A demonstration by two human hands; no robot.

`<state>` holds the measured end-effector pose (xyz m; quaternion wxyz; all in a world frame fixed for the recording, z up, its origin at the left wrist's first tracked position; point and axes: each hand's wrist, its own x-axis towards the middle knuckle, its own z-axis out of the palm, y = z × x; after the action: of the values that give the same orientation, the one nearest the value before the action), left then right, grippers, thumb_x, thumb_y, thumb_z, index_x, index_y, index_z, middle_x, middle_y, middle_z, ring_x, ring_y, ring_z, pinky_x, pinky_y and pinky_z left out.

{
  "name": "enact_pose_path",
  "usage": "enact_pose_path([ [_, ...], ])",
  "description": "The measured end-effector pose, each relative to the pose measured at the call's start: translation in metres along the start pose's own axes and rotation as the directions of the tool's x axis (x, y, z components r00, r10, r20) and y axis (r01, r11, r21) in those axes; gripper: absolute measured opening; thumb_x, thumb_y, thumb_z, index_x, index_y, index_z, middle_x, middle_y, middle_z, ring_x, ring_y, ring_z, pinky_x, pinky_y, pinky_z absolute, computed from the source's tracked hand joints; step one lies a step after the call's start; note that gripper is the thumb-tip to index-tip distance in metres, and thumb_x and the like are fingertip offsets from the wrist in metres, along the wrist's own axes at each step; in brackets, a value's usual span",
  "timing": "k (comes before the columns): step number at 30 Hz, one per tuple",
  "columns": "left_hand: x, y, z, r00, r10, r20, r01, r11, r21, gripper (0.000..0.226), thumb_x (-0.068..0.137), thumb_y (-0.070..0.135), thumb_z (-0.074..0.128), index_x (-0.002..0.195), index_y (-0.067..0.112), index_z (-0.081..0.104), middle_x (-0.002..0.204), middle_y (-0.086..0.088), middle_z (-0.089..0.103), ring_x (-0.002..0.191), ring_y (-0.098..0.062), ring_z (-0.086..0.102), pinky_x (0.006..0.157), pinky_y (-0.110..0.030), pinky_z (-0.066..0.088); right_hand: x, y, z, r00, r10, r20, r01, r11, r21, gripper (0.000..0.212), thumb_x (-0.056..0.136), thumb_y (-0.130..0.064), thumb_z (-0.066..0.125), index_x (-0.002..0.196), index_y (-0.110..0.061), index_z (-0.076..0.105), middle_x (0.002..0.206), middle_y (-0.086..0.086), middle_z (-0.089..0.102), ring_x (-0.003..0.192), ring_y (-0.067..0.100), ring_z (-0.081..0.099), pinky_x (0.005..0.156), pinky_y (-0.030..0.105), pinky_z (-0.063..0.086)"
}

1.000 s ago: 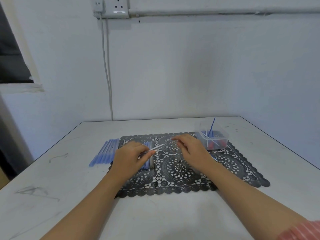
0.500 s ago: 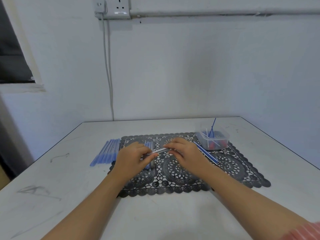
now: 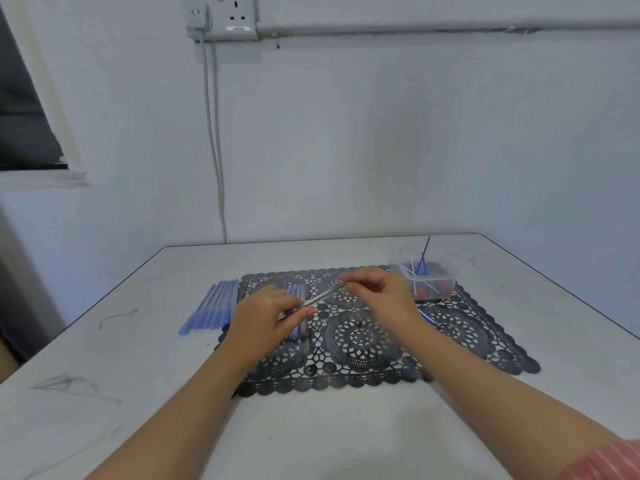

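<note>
Now the left hand (image 3: 265, 315) grips the near end of a clear barrel (image 3: 320, 299), fingers curled round it. The barrel slants up and away to the right, held just above the black mat (image 3: 467, 341). The right hand (image 3: 382, 294) pinches the far tip between thumb and forefinger, the other fingers loosely curled.

A second ago the right hand was apart from the barrel, with a gap between its fingers and the tip. Half a second ago it had closed on the tip, low over the mat. Since then both hands have stayed on the barrel, and the right hand has lifted a little and drawn back toward the box (image 3: 424, 280), so the barrel tilts more steeply. The blue refill (image 3: 426, 315) on the mat, plain to see half a second ago, is now mostly hidden behind the right wrist.

The row of pens (image 3: 211, 308) on the table (image 3: 311, 427), left of the mat, has not moved. Nor have the few pens on the mat beside the left hand, or the box with its blue stick (image 3: 424, 252) standing up.
</note>
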<state>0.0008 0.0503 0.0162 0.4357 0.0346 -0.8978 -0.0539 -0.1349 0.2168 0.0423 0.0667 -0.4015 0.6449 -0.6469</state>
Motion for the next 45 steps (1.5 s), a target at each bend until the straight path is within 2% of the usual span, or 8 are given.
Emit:
enact_pose_path([
  [10,0.0,0.0,0.001,1.0,0.01,-0.002,-0.01,1.0,-0.009,0.051,0.085,0.064,0.041,0.072,0.026,0.072,0.061,0.015,0.06,0.062,-0.001,0.048,0.048,-0.021,0.043,0.008,0.008,-0.009,0.973,0.23,-0.031,-0.205,0.915,0.348,0.016,0.085,0.008,0.056,0.095,0.004,0.068,0.08,0.01,0.071,0.074,0.018,0.067,0.074,0.023,0.056],
  [14,0.0,0.001,0.001,1.0,0.001,0.009,-0.001,1.0,-0.013,0.048,0.084,0.063,0.043,0.072,0.026,0.072,0.061,0.016,0.058,0.061,0.0,0.047,0.048,-0.019,0.042,0.009,0.002,-0.015,0.957,0.29,-0.006,-0.235,0.787,0.57,0.017,0.086,0.01,0.051,0.094,0.003,0.064,0.078,0.014,0.068,0.07,0.019,0.065,0.067,0.025,0.057],
  [18,0.001,0.0,0.001,1.0,0.009,0.006,-0.009,1.0,0.002,0.046,0.084,0.061,0.044,0.072,0.026,0.071,0.059,0.017,0.056,0.06,0.001,0.045,0.047,-0.017,0.041,0.018,-0.003,-0.029,0.919,0.361,-0.161,-0.199,0.774,0.601,0.016,0.09,0.002,0.052,0.096,-0.004,0.065,0.078,0.009,0.066,0.066,0.02,0.066,0.062,0.026,0.057],
  [24,0.0,0.002,0.001,1.0,0.024,-0.002,-0.024,1.0,0.016,0.048,0.084,0.062,0.043,0.073,0.025,0.072,0.059,0.016,0.057,0.059,0.002,0.044,0.046,-0.013,0.036,0.027,-0.006,-0.047,0.842,0.309,-0.443,-0.065,0.873,0.484,0.017,0.093,-0.001,0.051,0.103,-0.004,0.064,0.076,0.008,0.059,0.056,0.016,0.065,0.057,0.023,0.055],
  [29,0.0,0.002,0.0,1.0,0.02,0.007,-0.02,1.0,0.022,0.047,0.084,0.06,0.044,0.073,0.025,0.072,0.059,0.017,0.056,0.059,0.002,0.042,0.049,-0.007,0.028,0.029,0.001,-0.056,0.826,0.144,-0.545,-0.063,0.984,0.164,0.019,0.089,-0.005,0.058,0.099,-0.017,0.068,0.066,0.005,0.062,0.051,0.006,0.057,0.063,0.022,0.052],
  [33,0.001,0.003,-0.001,1.0,0.021,0.008,-0.021,1.0,0.023,0.047,0.084,0.061,0.043,0.073,0.025,0.072,0.058,0.016,0.056,0.058,0.001,0.042,0.048,-0.009,0.03,0.026,0.012,-0.052,0.909,0.011,-0.418,-0.103,0.975,-0.198,0.021,0.088,-0.011,0.059,0.097,-0.027,0.069,0.065,0.0,0.065,0.056,0.013,0.057,0.066,0.03,0.052],
  [37,0.001,0.003,-0.001,1.0,0.017,0.019,-0.017,1.0,0.009,0.048,0.084,0.061,0.042,0.073,0.025,0.072,0.059,0.016,0.057,0.058,0.0,0.045,0.047,-0.013,0.035,0.023,0.026,-0.044,0.978,-0.076,-0.196,-0.042,0.842,-0.538,0.024,0.087,-0.007,0.057,0.105,-0.015,0.07,0.084,0.0,0.063,0.065,0.005,0.052,0.059,0.004,0.037],
  [45,0.001,0.004,0.0,1.0,0.008,0.026,-0.008,1.0,0.007,0.045,0.083,0.059,0.044,0.074,0.025,0.073,0.059,0.016,0.057,0.058,0.0,0.046,0.047,-0.014,0.037,0.031,0.041,-0.04,0.993,-0.059,0.102,0.117,0.594,-0.796,0.027,0.091,-0.007,0.052,0.114,-0.008,0.065,0.113,0.01,0.062,0.102,0.024,0.058,0.089,0.029,0.044],
])
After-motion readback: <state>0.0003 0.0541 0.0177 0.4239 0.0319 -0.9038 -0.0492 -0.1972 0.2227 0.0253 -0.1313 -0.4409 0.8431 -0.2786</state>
